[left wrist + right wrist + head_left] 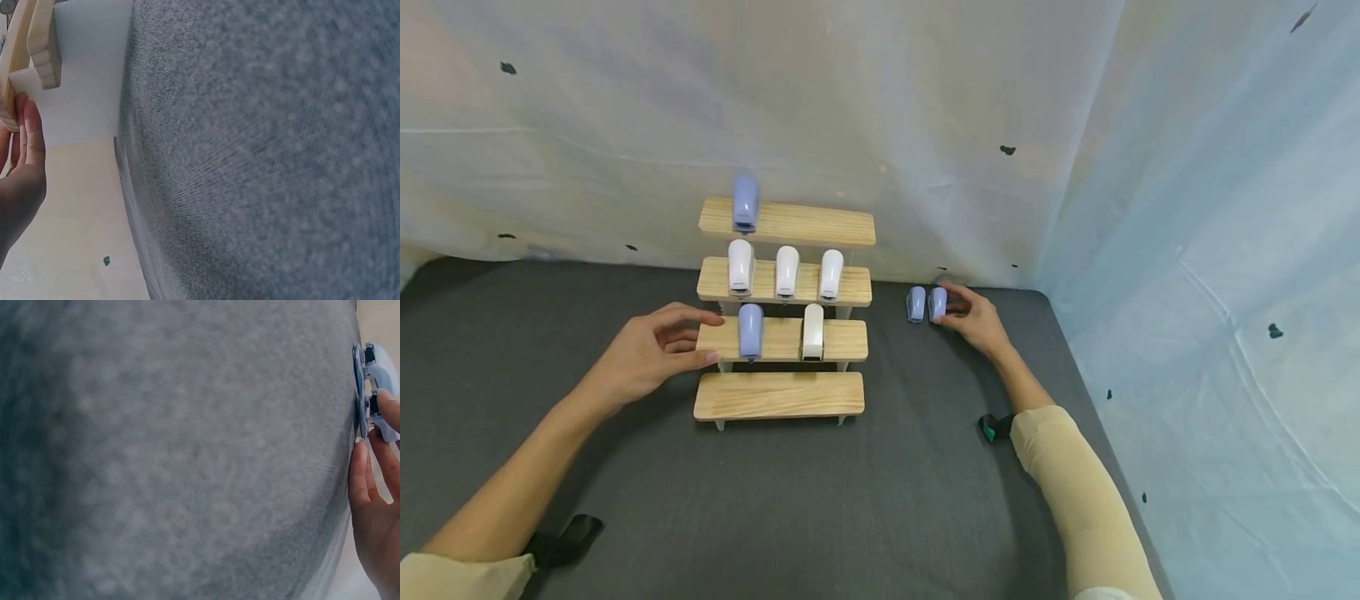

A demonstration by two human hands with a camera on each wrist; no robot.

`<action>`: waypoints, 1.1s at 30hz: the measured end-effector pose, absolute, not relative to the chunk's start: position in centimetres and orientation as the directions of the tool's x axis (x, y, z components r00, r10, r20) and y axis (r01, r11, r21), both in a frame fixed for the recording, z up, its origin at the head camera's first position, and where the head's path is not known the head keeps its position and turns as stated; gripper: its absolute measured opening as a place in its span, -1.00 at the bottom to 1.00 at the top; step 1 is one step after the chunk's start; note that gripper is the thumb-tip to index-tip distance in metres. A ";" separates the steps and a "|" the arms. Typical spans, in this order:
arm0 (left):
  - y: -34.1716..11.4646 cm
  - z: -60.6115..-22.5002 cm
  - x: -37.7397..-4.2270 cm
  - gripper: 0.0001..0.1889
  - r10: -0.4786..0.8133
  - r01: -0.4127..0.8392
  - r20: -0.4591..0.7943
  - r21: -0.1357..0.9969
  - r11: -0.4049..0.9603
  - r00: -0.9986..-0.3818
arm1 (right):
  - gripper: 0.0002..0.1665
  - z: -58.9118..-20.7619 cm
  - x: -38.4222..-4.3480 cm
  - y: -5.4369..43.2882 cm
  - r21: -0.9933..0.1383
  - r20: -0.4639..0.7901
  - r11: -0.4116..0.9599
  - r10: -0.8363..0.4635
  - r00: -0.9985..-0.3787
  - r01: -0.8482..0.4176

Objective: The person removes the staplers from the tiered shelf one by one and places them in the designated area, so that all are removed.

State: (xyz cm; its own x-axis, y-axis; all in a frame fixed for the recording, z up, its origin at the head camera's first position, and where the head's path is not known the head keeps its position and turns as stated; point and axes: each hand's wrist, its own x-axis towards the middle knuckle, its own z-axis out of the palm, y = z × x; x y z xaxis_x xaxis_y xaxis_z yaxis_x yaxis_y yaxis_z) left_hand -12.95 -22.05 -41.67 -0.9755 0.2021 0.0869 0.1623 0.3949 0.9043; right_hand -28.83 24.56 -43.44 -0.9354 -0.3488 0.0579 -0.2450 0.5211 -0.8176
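My left hand [643,350] holds the left end of the third board down on a tiered wooden display stand [778,396], thumb at the front edge and fingers toward the back. In the left wrist view its fingers [34,131] touch the board's end. Over at the right, my right hand [976,321] pinches a small blue stapler [937,303] on the dark tabletop. A second blue stapler [915,304] lies just left of it. The right wrist view shows the thumb [389,409] against the stapler, partly cut off by the frame edge.
A blue stapler [746,202] stands on the top board; three white staplers, one of them at the right [831,275], stand on the second. The third board holds a blue stapler [750,332] and a white stapler [812,332]. Pale curtains [925,100] hang behind and right.
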 end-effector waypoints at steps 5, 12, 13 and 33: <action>-22.1 -41.6 -13.0 -0.53 0.205 0.171 0.097 0.907 0.386 -0.974 | -0.24 -44.9 -30.0 25.0 -0.807 0.079 0.529 -0.343 -0.936 -0.262; -22.0 -41.5 -12.9 -0.53 0.200 0.165 0.092 0.906 0.390 -0.975 | -0.21 -46.9 -31.2 25.8 -0.789 0.057 0.569 -0.309 -0.949 -0.232; -22.0 -41.5 -12.9 -0.53 0.201 0.163 0.089 0.906 0.392 -0.976 | -0.21 -46.9 -31.1 25.8 -0.792 0.054 0.567 -0.302 -0.952 -0.225; -22.1 -41.4 -12.8 -0.52 0.200 0.148 0.073 0.906 0.397 -0.977 | -0.33 -43.7 -28.2 24.9 -0.888 0.105 0.409 -0.264 -0.959 -0.210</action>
State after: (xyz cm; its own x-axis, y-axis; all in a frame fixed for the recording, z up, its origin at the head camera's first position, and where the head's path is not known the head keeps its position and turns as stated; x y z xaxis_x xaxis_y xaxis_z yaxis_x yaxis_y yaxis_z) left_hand -12.81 -22.11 -41.44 -0.9772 0.1995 0.0725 0.1484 0.3974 0.9056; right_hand -28.19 24.85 -43.70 -0.9588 -0.2640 0.1053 -0.2102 0.4093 -0.8879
